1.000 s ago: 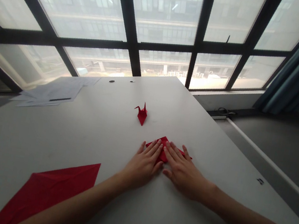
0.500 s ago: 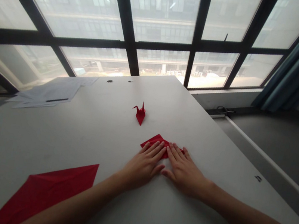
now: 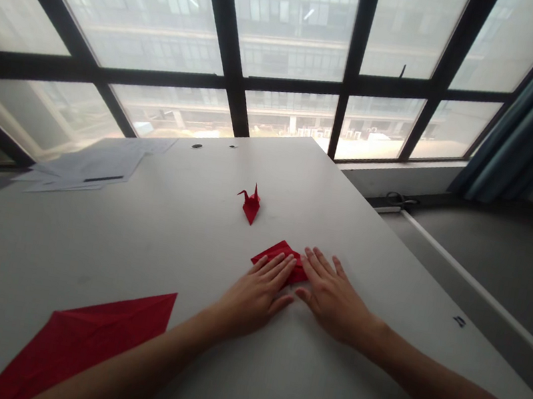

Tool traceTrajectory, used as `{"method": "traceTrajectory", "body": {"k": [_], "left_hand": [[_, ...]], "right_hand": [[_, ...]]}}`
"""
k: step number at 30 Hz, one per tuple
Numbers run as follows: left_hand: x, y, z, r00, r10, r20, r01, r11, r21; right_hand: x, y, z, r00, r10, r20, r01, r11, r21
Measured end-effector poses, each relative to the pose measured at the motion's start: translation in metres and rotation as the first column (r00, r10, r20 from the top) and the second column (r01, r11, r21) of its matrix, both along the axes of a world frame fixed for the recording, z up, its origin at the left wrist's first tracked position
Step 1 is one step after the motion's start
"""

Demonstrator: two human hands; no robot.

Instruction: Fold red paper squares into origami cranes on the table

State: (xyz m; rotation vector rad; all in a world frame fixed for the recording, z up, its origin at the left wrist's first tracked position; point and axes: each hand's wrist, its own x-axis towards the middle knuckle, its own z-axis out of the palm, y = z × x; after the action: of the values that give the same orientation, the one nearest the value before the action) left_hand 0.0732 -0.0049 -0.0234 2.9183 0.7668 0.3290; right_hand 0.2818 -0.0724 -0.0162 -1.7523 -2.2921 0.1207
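A small piece of folded red paper (image 3: 280, 250) lies on the white table in front of me. My left hand (image 3: 259, 293) rests flat across its near left part, fingers stretched out. Over its right part lies my right hand (image 3: 332, 297), open, with the fingers extended and hiding that end of the paper. Just beyond stands a finished red paper crane (image 3: 251, 207), touched by neither hand. A larger red sheet (image 3: 92, 340) with creases lies at the lower left, partly covered by my left forearm.
White papers (image 3: 90, 161) with a dark pen (image 3: 104, 178) on them lie at the table's far left. Windows (image 3: 294, 22) rise behind the table (image 3: 180, 233). Its right edge runs diagonally beside a pale rail (image 3: 475, 286); a blue curtain (image 3: 514, 137) hangs beyond.
My right hand has shifted slightly right and up over the folded paper, opening a gap between the two hands' fingertips. My left hand stays nearly in place.
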Motion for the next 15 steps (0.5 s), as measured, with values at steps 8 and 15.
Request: {"method": "traceTrajectory", "body": {"k": [8, 15], "left_hand": [[0.001, -0.001, 0.003, 0.998, 0.056, -0.007, -0.056, 0.998, -0.001], [-0.001, -0.001, 0.002, 0.996, 0.088, -0.021, -0.087, 0.996, 0.018]], "right_hand": [[0.005, 0.001, 0.005, 0.979, 0.179, -0.096, -0.191, 0.973, -0.133], [0.008, 0.003, 0.005, 0.966, 0.234, -0.106, -0.247, 0.962, -0.121]]}}
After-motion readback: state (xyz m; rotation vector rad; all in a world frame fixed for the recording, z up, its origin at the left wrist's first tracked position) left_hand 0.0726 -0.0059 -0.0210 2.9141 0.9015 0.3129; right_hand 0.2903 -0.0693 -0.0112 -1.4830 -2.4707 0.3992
